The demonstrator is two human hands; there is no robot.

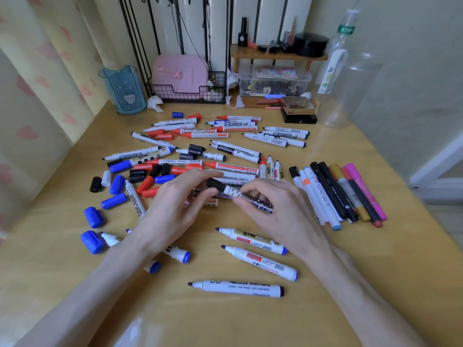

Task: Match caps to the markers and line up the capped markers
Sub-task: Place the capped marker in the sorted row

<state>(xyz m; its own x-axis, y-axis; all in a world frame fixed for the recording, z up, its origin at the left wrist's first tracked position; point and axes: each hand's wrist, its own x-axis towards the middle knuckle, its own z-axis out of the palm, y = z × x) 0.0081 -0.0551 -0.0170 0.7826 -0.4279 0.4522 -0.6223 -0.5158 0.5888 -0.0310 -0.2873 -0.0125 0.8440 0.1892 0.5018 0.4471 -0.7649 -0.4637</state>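
My left hand [175, 204] pinches a black cap [216, 184] that sits on the end of a white whiteboard marker [246, 196]. My right hand [278, 209] grips that marker's barrel. Both hover over a scattered pile of uncapped whiteboard markers [220, 146] with red, blue and black tips. Loose blue caps [114, 200], red caps [146, 182] and black caps [137, 174] lie to the left. Three uncapped blue-ended markers [260, 261] lie near me. A row of capped coloured markers [338, 194] lies side by side at the right.
The wooden table [375, 284] meets a wall at the back. There stand a blue cup [124, 90], a wire basket with a pink box [180, 78], a small wooden shelf [278, 56], a clear storage box [273, 81] and clear plastic bottles [343, 91].
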